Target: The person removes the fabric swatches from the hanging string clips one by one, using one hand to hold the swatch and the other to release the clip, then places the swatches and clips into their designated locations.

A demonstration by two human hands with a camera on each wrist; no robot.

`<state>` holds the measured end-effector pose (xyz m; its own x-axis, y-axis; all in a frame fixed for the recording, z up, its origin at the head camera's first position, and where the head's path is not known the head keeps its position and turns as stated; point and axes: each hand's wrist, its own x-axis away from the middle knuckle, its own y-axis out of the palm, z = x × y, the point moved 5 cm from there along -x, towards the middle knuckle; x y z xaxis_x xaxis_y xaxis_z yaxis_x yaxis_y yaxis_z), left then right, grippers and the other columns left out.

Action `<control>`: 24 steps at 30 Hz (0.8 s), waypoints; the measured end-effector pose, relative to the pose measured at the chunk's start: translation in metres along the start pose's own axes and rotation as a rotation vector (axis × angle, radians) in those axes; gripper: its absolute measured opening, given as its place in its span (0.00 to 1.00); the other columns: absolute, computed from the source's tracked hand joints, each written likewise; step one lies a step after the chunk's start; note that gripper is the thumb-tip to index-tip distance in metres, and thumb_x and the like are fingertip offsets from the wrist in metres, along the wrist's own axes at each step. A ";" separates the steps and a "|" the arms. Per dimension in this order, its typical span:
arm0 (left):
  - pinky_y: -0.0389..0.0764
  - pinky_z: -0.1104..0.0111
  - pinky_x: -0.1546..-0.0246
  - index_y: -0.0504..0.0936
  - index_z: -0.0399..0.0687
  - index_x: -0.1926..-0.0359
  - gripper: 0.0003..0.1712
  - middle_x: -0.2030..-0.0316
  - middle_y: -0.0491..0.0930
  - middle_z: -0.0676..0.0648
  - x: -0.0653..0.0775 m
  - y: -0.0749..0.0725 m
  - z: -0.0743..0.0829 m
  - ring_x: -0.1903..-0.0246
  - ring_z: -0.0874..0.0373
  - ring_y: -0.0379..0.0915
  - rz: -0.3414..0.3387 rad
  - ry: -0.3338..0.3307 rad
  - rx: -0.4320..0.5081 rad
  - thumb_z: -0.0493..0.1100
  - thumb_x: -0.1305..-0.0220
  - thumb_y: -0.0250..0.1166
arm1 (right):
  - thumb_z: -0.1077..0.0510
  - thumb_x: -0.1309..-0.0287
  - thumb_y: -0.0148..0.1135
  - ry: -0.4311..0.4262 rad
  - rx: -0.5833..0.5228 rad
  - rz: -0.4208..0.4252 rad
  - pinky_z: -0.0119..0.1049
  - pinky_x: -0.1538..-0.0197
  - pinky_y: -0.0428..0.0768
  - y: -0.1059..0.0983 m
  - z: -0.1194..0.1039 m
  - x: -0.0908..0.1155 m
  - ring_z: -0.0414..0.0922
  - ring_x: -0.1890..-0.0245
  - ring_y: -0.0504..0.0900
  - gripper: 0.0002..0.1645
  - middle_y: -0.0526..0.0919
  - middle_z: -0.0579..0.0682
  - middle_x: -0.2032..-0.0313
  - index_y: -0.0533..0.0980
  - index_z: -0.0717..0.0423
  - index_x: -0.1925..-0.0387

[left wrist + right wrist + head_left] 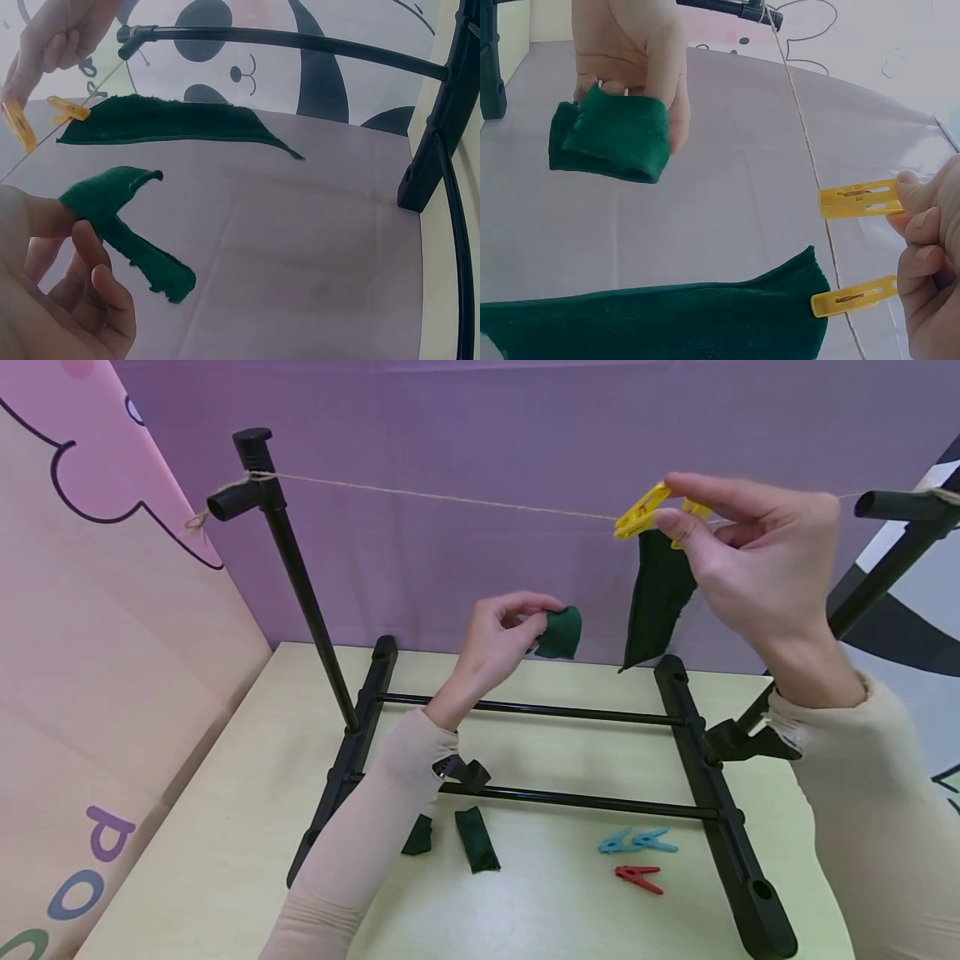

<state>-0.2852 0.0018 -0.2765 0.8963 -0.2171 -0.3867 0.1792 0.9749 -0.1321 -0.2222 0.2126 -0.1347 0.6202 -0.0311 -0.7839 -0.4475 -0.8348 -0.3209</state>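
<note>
My left hand point(489, 643) pinches a small dark green cloth point(562, 633) by its edge, below the string point(450, 499). In the left wrist view that cloth hangs folded over, its two ends apart. Up at the line, my right hand point(780, 556) pinches a yellow clothespin point(641, 512) between thumb and index finger, its tip at the string. A second yellow clothespin point(847, 300), close beside the right hand's fingers, clips a longer green cloth point(656, 602) to the string. This cloth hangs down behind the right hand.
The string runs between two black posts point(300, 577) of a frame standing on the pale table point(570, 910). Two green cloth pieces point(477, 841) lie near the front crossbar point(585, 800). Two blue clothespins point(637, 841) and a red clothespin point(639, 877) lie right of them.
</note>
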 end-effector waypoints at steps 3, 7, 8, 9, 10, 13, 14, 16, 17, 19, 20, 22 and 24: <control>0.85 0.67 0.62 0.92 0.46 0.50 0.14 0.58 0.89 0.45 0.001 -0.001 -0.002 0.65 0.52 0.82 -0.008 -0.018 0.001 0.34 0.27 0.61 | 0.63 0.39 0.77 0.006 -0.021 -0.005 0.20 0.76 0.69 0.002 0.002 0.001 0.31 0.85 0.75 0.15 0.93 0.35 0.53 0.90 0.57 0.50; 0.83 0.69 0.63 0.91 0.46 0.48 0.15 0.57 0.89 0.45 0.003 -0.002 -0.004 0.67 0.50 0.81 -0.018 -0.021 -0.021 0.34 0.27 0.61 | 0.63 0.40 0.78 0.018 -0.028 -0.012 0.21 0.78 0.66 0.003 0.005 0.002 0.32 0.86 0.75 0.15 0.92 0.33 0.55 0.90 0.56 0.50; 0.82 0.70 0.63 0.91 0.47 0.48 0.15 0.57 0.89 0.45 0.004 -0.002 -0.005 0.67 0.50 0.81 -0.024 -0.023 -0.029 0.35 0.27 0.61 | 0.63 0.40 0.78 0.020 -0.024 -0.013 0.21 0.78 0.66 0.003 0.006 0.003 0.32 0.86 0.75 0.15 0.92 0.32 0.55 0.90 0.56 0.50; 0.81 0.70 0.64 0.91 0.47 0.48 0.15 0.57 0.89 0.45 0.004 -0.002 -0.005 0.67 0.50 0.81 -0.029 -0.027 -0.038 0.35 0.27 0.61 | 0.62 0.40 0.78 0.020 -0.016 -0.016 0.21 0.78 0.67 0.003 0.007 0.003 0.31 0.86 0.76 0.16 0.92 0.32 0.55 0.90 0.55 0.50; 0.80 0.70 0.65 0.91 0.47 0.47 0.15 0.56 0.89 0.45 0.005 -0.003 -0.006 0.67 0.50 0.81 -0.035 -0.031 -0.048 0.36 0.27 0.61 | 0.62 0.40 0.78 0.019 -0.009 -0.019 0.21 0.78 0.67 0.003 0.007 0.004 0.31 0.85 0.76 0.16 0.92 0.31 0.55 0.90 0.55 0.50; 0.75 0.70 0.69 0.91 0.49 0.47 0.15 0.56 0.89 0.46 0.007 -0.003 -0.007 0.68 0.50 0.80 -0.053 -0.045 -0.076 0.37 0.26 0.61 | 0.61 0.40 0.79 0.017 0.017 -0.032 0.20 0.77 0.68 0.004 0.010 0.007 0.30 0.85 0.76 0.16 0.93 0.34 0.55 0.90 0.54 0.49; 0.74 0.70 0.70 0.91 0.49 0.46 0.15 0.56 0.89 0.46 0.008 -0.003 -0.008 0.68 0.50 0.80 -0.061 -0.049 -0.079 0.37 0.26 0.61 | 0.60 0.40 0.79 0.018 0.027 -0.037 0.20 0.76 0.68 0.004 0.011 0.008 0.30 0.85 0.75 0.17 0.93 0.35 0.54 0.90 0.53 0.49; 0.72 0.70 0.71 0.91 0.50 0.46 0.16 0.56 0.88 0.47 0.010 -0.002 -0.008 0.69 0.50 0.79 -0.079 -0.056 -0.086 0.37 0.26 0.61 | 0.59 0.40 0.79 0.027 0.041 -0.049 0.22 0.77 0.66 0.004 0.012 0.010 0.32 0.86 0.73 0.17 0.93 0.37 0.53 0.90 0.52 0.48; 0.71 0.70 0.72 0.91 0.50 0.46 0.16 0.57 0.88 0.47 0.011 -0.002 -0.009 0.69 0.50 0.78 -0.090 -0.059 -0.088 0.37 0.26 0.61 | 0.59 0.40 0.79 0.034 0.044 -0.054 0.23 0.78 0.64 0.004 0.013 0.010 0.32 0.86 0.72 0.17 0.93 0.38 0.53 0.90 0.51 0.48; 0.71 0.70 0.72 0.91 0.50 0.45 0.15 0.57 0.88 0.47 0.013 -0.001 -0.010 0.70 0.52 0.78 -0.111 -0.066 -0.092 0.37 0.26 0.62 | 0.59 0.40 0.79 0.043 0.050 -0.063 0.26 0.79 0.60 0.004 0.015 0.012 0.35 0.87 0.69 0.18 0.93 0.39 0.52 0.90 0.49 0.48; 0.71 0.71 0.72 0.91 0.50 0.45 0.15 0.57 0.88 0.47 0.014 0.000 -0.010 0.70 0.54 0.78 -0.121 -0.071 -0.094 0.37 0.26 0.62 | 0.59 0.40 0.79 0.047 0.051 -0.068 0.27 0.79 0.59 0.004 0.016 0.013 0.35 0.88 0.68 0.18 0.93 0.40 0.51 0.90 0.49 0.47; 0.72 0.70 0.72 0.91 0.51 0.45 0.15 0.57 0.88 0.48 0.015 0.000 -0.011 0.70 0.57 0.77 -0.131 -0.071 -0.095 0.37 0.25 0.62 | 0.59 0.40 0.79 0.057 0.054 -0.075 0.28 0.80 0.57 0.004 0.018 0.015 0.36 0.88 0.66 0.19 0.93 0.37 0.52 0.90 0.48 0.47; 0.72 0.70 0.71 0.90 0.51 0.44 0.15 0.56 0.88 0.48 0.017 0.000 -0.012 0.69 0.57 0.78 -0.129 -0.071 -0.095 0.38 0.25 0.62 | 0.59 0.41 0.80 0.062 0.052 -0.084 0.29 0.80 0.56 0.003 0.021 0.017 0.36 0.88 0.66 0.20 0.92 0.35 0.52 0.90 0.48 0.46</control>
<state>-0.2751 -0.0022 -0.2943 0.8953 -0.3326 -0.2963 0.2582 0.9296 -0.2631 -0.2268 0.2206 -0.1598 0.6950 0.0027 -0.7190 -0.4237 -0.8063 -0.4127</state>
